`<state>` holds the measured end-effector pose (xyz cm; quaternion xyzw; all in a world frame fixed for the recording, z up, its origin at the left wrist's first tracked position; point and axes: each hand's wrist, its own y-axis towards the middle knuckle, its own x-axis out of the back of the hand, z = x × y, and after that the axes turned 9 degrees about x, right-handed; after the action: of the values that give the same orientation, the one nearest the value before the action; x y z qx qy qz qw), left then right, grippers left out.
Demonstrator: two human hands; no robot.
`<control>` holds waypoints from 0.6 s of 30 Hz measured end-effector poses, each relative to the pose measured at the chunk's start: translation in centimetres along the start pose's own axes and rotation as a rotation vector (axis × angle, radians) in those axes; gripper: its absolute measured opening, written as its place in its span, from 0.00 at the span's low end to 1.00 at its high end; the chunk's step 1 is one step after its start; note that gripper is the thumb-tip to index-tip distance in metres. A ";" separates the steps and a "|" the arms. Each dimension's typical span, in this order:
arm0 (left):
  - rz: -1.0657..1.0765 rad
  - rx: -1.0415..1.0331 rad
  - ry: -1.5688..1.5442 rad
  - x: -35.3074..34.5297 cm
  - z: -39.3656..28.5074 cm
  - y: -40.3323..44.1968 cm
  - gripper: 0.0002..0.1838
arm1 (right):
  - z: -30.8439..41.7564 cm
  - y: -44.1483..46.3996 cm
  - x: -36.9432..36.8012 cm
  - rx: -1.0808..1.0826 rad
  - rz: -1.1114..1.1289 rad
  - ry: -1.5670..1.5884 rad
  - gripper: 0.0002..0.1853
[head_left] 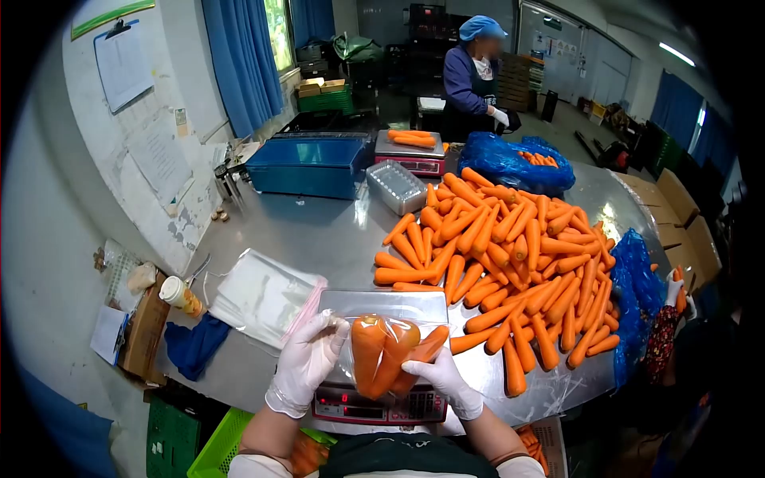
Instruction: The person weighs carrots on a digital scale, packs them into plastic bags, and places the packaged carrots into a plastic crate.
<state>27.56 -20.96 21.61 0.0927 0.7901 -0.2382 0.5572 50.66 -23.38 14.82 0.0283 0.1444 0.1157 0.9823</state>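
My gloved left hand [309,354] is closed on the upper left edge of a clear plastic bag [344,350]. Several carrots [370,354] are in or against the bag, above a weighing scale [327,299] with a lit red display. On the right, my gloved right hand [446,378] has its thumb and fingers around a carrot [430,344] at the bag's side. Whether that carrot lies fully inside the bag I cannot tell. A large heap of loose carrots [526,255] spreads to the right of the scale.
Flat clear bags [259,295] lie left of the scale. Farther back are a blue box [307,166], plastic trays [396,187], a second scale [408,163] and a blue bag [518,163]. A cup [179,295] stands left. One co-worker stands behind the table; another's gloved hand shows right.
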 end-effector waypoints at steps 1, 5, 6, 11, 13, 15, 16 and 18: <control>0.022 -0.006 0.013 0.0 -0.1 0.3 0.05 | 0.2 0.5 0.4 0.037 0.008 -0.084 0.17; 0.026 -0.034 0.016 0.0 -0.6 1.0 0.05 | 0.7 2.1 0.9 0.029 0.007 -0.094 0.17; 0.027 -0.030 -0.003 0.2 -0.7 1.2 0.05 | 0.8 2.3 1.0 0.008 0.032 -0.111 0.17; 0.035 0.025 -0.167 0.9 -1.5 1.8 0.19 | 0.1 3.0 0.3 -0.035 0.043 -0.010 0.20; 0.070 0.073 -0.214 1.1 -1.5 1.8 0.24 | -0.4 2.8 0.2 -0.069 -0.014 0.127 0.22; 0.055 0.072 -0.207 1.5 -1.5 1.7 0.20 | -0.8 2.7 0.7 -0.110 0.015 0.142 0.23; 0.036 0.069 -0.211 1.7 -1.5 1.8 0.17 | -0.7 2.6 0.7 -0.114 0.021 0.148 0.23; 0.018 0.065 -0.215 1.8 -1.4 1.7 0.14 | -0.5 2.4 0.5 -0.110 0.024 0.155 0.22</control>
<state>26.42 -19.05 19.89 0.0919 0.7169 -0.2672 0.6374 50.49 -20.88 14.45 -0.0331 0.2128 0.1371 0.9669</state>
